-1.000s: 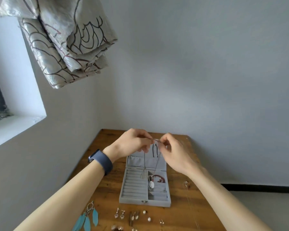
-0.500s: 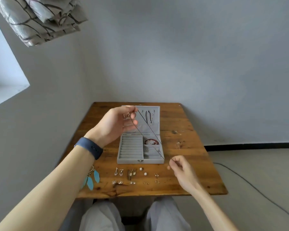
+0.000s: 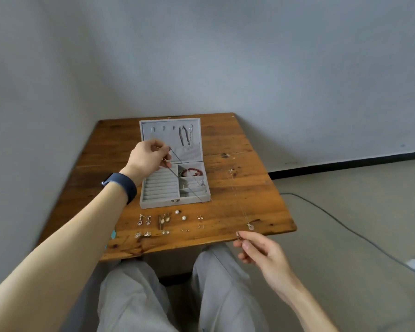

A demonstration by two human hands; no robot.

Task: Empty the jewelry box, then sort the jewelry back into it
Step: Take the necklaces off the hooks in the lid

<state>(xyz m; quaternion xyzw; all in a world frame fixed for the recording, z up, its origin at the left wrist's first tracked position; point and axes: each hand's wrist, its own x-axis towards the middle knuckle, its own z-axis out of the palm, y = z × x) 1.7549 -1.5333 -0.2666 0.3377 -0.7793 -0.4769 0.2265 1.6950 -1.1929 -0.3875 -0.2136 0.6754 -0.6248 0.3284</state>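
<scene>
The grey jewelry box (image 3: 161, 188) lies open on the wooden table (image 3: 228, 144), its lid flat behind it. My left hand (image 3: 149, 156) hovers over the box's hinge and pinches one end of a thin silver necklace (image 3: 189, 185). The chain runs taut across the box toward my right hand (image 3: 256, 250). That hand is off the table's near edge and pinches a small end piece; the chain's last stretch is too fine to see. A red bead bracelet (image 3: 192, 173) sits in a right compartment, and dark necklaces (image 3: 185, 137) hang in the lid.
Several pairs of earrings (image 3: 164, 220) lie in rows in front of the box. Another thin necklace with a round pendant (image 3: 250, 226) lies along the table's right side. A teal earring (image 3: 113, 233) peeks out beside my left arm. A cable (image 3: 345, 226) crosses the floor on the right.
My right hand has drawn back from the box's lid to the table's near edge, stretching the chain out. My left hand stayed over the box. The view tilted down.
</scene>
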